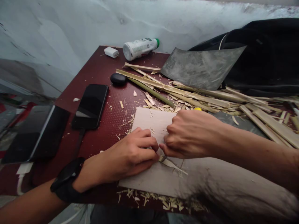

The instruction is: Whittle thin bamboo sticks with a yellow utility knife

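Note:
My left hand (133, 152), with a black watch on its wrist, rests on a pale flat board (149, 185). Its fingers are pinched together around a thin bamboo sliver (174, 164), whose pointed end sticks out to the right over the board. Just beside it, my right hand (191, 133) is closed in a fist, knuckles up, its lower edge close to the left fingertips. What the right fist grips is hidden. A small yellow tip (197, 109) shows just behind that fist; whether it belongs to a held thing I cannot tell.
Split bamboo strips (187, 93) and shavings lie across the dark red table (116, 109). A phone (91, 105), a black rounded case (118, 79), a white charger (111, 52) and a white bottle (140, 49) are there too. A grey sheet (201, 67) leans near a black bag (268, 59).

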`<state>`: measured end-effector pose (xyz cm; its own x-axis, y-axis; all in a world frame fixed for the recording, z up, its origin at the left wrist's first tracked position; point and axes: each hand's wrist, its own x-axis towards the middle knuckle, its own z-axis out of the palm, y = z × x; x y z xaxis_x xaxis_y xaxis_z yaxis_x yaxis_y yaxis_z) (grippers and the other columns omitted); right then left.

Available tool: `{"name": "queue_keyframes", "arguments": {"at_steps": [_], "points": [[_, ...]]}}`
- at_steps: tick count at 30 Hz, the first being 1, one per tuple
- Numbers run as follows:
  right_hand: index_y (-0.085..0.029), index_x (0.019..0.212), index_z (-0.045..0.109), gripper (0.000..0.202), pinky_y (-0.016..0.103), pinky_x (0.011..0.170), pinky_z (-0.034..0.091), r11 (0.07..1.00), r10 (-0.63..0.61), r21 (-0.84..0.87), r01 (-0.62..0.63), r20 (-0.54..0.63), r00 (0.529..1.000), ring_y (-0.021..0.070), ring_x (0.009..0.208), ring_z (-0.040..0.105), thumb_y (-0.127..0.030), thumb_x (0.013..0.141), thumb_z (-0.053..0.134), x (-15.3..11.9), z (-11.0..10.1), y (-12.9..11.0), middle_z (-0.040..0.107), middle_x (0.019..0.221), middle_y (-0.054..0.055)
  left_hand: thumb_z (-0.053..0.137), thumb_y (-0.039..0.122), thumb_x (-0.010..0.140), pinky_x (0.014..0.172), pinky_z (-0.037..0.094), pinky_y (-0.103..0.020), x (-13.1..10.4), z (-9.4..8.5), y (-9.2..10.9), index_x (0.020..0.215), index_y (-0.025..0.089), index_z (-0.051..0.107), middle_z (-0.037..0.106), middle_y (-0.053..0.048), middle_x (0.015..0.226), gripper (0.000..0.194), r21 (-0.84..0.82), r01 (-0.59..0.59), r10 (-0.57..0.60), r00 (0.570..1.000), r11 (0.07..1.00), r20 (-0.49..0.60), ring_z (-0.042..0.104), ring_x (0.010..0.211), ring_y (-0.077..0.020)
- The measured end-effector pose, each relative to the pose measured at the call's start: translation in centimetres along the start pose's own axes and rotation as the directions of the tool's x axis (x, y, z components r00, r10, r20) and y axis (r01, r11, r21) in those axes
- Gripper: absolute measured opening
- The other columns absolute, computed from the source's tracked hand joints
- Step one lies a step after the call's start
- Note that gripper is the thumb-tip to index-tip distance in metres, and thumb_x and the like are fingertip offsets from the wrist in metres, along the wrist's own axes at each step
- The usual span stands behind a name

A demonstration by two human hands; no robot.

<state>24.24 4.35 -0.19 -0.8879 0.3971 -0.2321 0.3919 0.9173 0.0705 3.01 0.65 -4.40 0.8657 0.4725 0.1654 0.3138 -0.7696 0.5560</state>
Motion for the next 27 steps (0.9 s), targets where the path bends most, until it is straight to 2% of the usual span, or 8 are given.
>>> {"name": "queue_keyframes", "arguments": {"at_steps": [6, 11, 15, 18, 21, 24, 26, 27], "points": [[-0.017, 0.047, 0.052, 0.048, 0.034, 0.057, 0.019, 0.999, -0.016, -0.039, 0.016, -0.014, 1.0, 0.0101, 0.047, 0.042, -0.025, 0.094, 0.05, -0.2, -0.4, 1.4, 0.057, 0.049, 0.003, 0.049, 0.017, 0.097, 0.079, 0.04, -0.033, -0.1, 0.1, -0.1, 0.094, 0.02, 0.066, 0.069, -0.004, 0.097, 0.017, -0.015, 0.002, -0.002, 1.0, 1.0, 0.008, 0.049, 0.089, -0.0188], [-0.018, 0.055, 0.054, 0.061, 0.032, 0.056, 0.021, 0.987, 0.135, 0.1, -0.126, -0.084, 0.987, 0.01, 0.045, 0.041, -0.056, 0.099, 0.037, -2.7, -1.1, 2.0, 0.049, 0.047, 0.0, 0.05, 0.019, 0.097, 0.082, 0.04, -0.033, -0.3, 0.3, 0.0, 0.094, 0.02, 0.067, 0.066, -0.003, 0.094, 0.018, -0.003, 0.015, -0.015, 0.999, 1.0, -0.031, 0.05, 0.088, -0.0181], [-0.018, 0.082, 0.061, 0.059, 0.03, 0.056, 0.03, 0.95, 0.29, 0.147, -0.276, -0.077, 0.954, 0.0157, 0.054, 0.054, -0.066, 0.098, 0.031, -5.6, -1.5, 0.7, 0.06, 0.064, 0.004, 0.049, 0.019, 0.097, 0.085, 0.041, -0.036, -0.5, 0.3, 0.4, 0.091, 0.019, 0.068, 0.064, -0.005, 0.094, 0.02, 0.072, 0.014, -0.009, 0.998, 0.997, -0.064, 0.05, 0.091, -0.0195], [-0.015, 0.125, 0.051, 0.045, 0.033, 0.072, 0.044, 0.878, 0.44, 0.257, -0.403, -0.106, 0.892, 0.023, 0.086, 0.065, -0.051, 0.102, 0.034, -8.0, -0.9, -0.5, 0.068, 0.101, 0.012, 0.05, 0.018, 0.096, 0.081, 0.042, -0.035, -0.8, 0.3, 0.6, 0.091, 0.017, 0.068, 0.064, -0.006, 0.092, 0.019, 0.131, 0.024, -0.011, 0.995, 0.991, -0.097, 0.051, 0.09, -0.0201], [-0.02, 0.139, 0.037, 0.038, 0.033, 0.088, 0.045, 0.777, 0.538, 0.431, -0.458, -0.077, 0.84, 0.0213, 0.105, 0.061, -0.035, 0.104, 0.034, -10.0, 0.1, -1.8, 0.06, 0.125, 0.014, 0.049, 0.017, 0.096, 0.077, 0.042, -0.033, -1.1, 0.5, 0.6, 0.088, 0.017, 0.067, 0.063, -0.005, 0.088, 0.019, 0.172, 0.047, -0.026, 0.992, 0.984, -0.126, 0.051, 0.085, -0.0186], [-0.024, 0.126, 0.047, 0.028, 0.03, 0.075, 0.05, 0.611, 0.638, 0.643, -0.463, -0.053, 0.769, 0.0167, 0.079, 0.064, -0.037, 0.102, 0.043, -10.9, 1.2, -3.5, 0.067, 0.094, 0.005, 0.051, 0.021, 0.096, 0.075, 0.042, -0.031, -1.3, 1.0, 0.5, 0.086, 0.018, 0.066, 0.062, -0.004, 0.086, 0.018, 0.203, 0.063, -0.034, 0.989, 0.977, -0.145, 0.052, 0.082, -0.0173], [-0.026, 0.118, 0.054, 0.023, 0.026, 0.06, 0.049, 0.419, 0.712, 0.819, -0.393, -0.028, 0.701, 0.0141, 0.06, 0.061, -0.039, 0.1, 0.046, -10.9, 1.9, -4.8, 0.064, 0.074, 0.0, 0.051, 0.024, 0.096, 0.074, 0.041, -0.031, -1.4, 1.3, 0.7, 0.085, 0.019, 0.066, 0.062, -0.003, 0.086, 0.019, 0.22, 0.058, -0.025, 0.988, 0.974, -0.15, 0.053, 0.08, -0.0167], [-0.027, 0.116, 0.055, 0.023, 0.026, 0.056, 0.049, 0.301, 0.747, 0.903, -0.307, -0.024, 0.664, 0.014, 0.057, 0.061, -0.04, 0.1, 0.046, -10.8, 2.2, -5.5, 0.066, 0.075, 0.0, 0.051, 0.024, 0.096, 0.074, 0.041, -0.031, -1.4, 1.4, 0.8, 0.084, 0.019, 0.066, 0.062, -0.002, 0.085, 0.02, 0.229, 0.052, -0.017, 0.989, 0.972, -0.149, 0.053, 0.08, -0.0166]]}}
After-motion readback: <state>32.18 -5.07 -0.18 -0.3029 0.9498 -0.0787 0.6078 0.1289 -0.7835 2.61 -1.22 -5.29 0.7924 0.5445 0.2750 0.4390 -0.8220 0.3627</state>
